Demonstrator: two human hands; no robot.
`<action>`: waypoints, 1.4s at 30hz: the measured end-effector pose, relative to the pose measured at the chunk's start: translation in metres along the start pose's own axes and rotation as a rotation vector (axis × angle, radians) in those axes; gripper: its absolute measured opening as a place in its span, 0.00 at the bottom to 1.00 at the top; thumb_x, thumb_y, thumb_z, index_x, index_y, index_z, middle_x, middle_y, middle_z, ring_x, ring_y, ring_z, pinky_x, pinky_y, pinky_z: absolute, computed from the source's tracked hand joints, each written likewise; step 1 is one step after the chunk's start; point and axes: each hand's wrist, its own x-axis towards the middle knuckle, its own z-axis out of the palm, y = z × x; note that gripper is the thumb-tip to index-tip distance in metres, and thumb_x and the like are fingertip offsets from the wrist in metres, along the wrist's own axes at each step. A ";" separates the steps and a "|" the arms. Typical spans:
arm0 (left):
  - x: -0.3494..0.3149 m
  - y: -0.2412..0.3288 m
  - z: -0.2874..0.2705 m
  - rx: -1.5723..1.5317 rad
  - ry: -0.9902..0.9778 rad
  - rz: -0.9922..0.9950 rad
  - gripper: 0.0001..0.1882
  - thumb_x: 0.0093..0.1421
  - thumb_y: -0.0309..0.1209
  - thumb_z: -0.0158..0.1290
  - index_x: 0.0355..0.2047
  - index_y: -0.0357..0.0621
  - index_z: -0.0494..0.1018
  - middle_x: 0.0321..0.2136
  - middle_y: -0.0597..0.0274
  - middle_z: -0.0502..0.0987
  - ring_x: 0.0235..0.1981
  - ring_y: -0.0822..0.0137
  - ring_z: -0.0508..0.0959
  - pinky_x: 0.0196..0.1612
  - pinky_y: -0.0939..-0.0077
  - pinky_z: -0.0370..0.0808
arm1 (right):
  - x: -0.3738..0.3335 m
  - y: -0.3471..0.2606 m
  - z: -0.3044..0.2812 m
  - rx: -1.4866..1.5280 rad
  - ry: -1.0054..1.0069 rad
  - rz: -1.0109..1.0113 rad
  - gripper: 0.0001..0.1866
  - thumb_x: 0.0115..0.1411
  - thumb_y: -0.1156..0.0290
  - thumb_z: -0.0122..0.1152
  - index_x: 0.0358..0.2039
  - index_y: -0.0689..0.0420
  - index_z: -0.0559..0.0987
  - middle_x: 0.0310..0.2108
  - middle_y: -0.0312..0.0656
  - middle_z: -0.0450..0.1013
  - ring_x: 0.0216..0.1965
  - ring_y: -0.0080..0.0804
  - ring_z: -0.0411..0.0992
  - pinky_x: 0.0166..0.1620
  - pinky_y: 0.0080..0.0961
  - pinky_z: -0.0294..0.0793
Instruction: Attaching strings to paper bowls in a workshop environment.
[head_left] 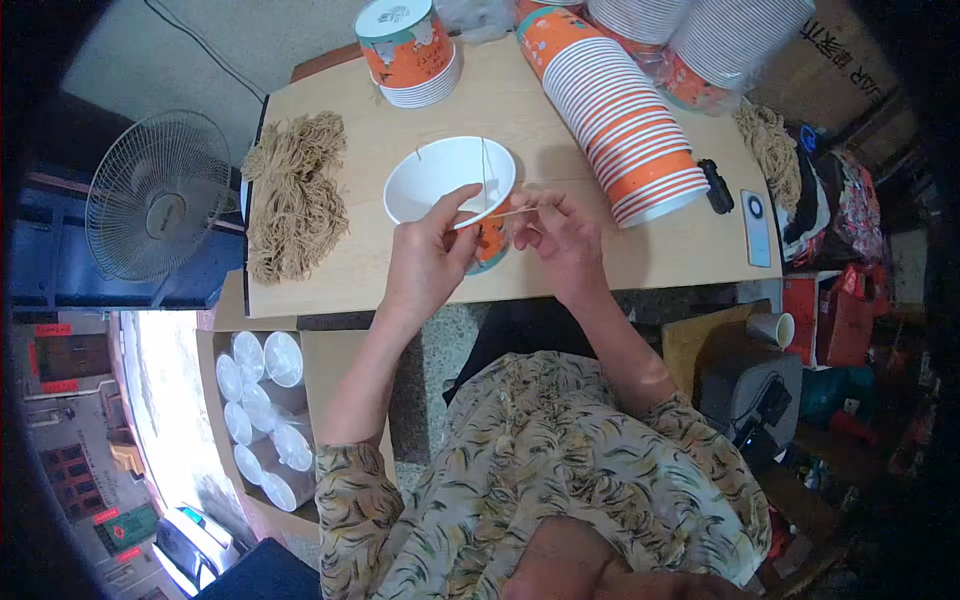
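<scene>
A paper bucket point(424, 181), white inside with an orange printed outside, tilts near the table's front edge with its mouth toward me. My left hand point(430, 258) is closed on its near rim, thumb and fingers pinching there. A thin cord point(485, 170) runs across the mouth from the far rim toward the near rim. Just right of the bucket, my right hand point(566, 240) pinches a pale strand of the cord between thumb and fingertips. Exactly how the strand passes the rim is too small to make out.
Bundles of beige cord point(297, 195) lie at the table's left. A long stack of orange buckets point(620, 120) rests at right, beside a black object point(716, 187) and a phone point(757, 228). Another bucket stack point(410, 55) stands behind. A fan point(163, 200) and carton point(300, 500) are left.
</scene>
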 end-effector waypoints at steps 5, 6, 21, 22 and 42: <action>-0.011 -0.024 0.005 0.012 0.030 0.081 0.23 0.61 0.15 0.52 0.57 0.45 0.74 0.32 0.51 0.85 0.31 0.66 0.86 0.36 0.73 0.81 | -0.009 0.001 -0.013 0.220 -0.109 0.042 0.09 0.70 0.68 0.52 0.42 0.61 0.74 0.31 0.42 0.74 0.29 0.27 0.74 0.32 0.24 0.74; -0.014 -0.025 0.006 0.014 0.020 0.030 0.23 0.62 0.15 0.52 0.56 0.45 0.74 0.32 0.52 0.85 0.32 0.65 0.86 0.37 0.74 0.81 | -0.010 0.000 -0.015 0.219 -0.109 0.045 0.09 0.70 0.68 0.52 0.42 0.61 0.74 0.31 0.42 0.74 0.29 0.27 0.74 0.32 0.24 0.74; -0.036 -0.026 0.008 0.000 0.058 0.059 0.19 0.59 0.16 0.58 0.50 0.44 0.79 0.47 0.48 0.81 0.40 0.60 0.85 0.40 0.70 0.82 | -0.025 0.021 -0.015 -0.840 -0.205 -0.007 0.06 0.60 0.75 0.66 0.35 0.64 0.81 0.26 0.35 0.71 0.25 0.18 0.66 0.30 0.20 0.68; -0.040 -0.025 0.010 -0.003 0.059 0.061 0.19 0.59 0.16 0.58 0.50 0.44 0.79 0.47 0.48 0.81 0.40 0.60 0.85 0.40 0.70 0.82 | -0.025 0.019 -0.011 -0.828 -0.244 -0.051 0.07 0.59 0.73 0.66 0.34 0.63 0.82 0.26 0.38 0.73 0.25 0.22 0.69 0.30 0.24 0.70; -0.037 -0.054 -0.011 -0.023 0.015 0.159 0.06 0.60 0.19 0.59 0.38 0.37 0.82 0.41 0.54 0.84 0.37 0.64 0.84 0.36 0.73 0.81 | -0.019 -0.016 -0.007 -0.872 -0.222 0.078 0.05 0.61 0.75 0.67 0.35 0.62 0.80 0.24 0.31 0.72 0.26 0.15 0.67 0.29 0.16 0.67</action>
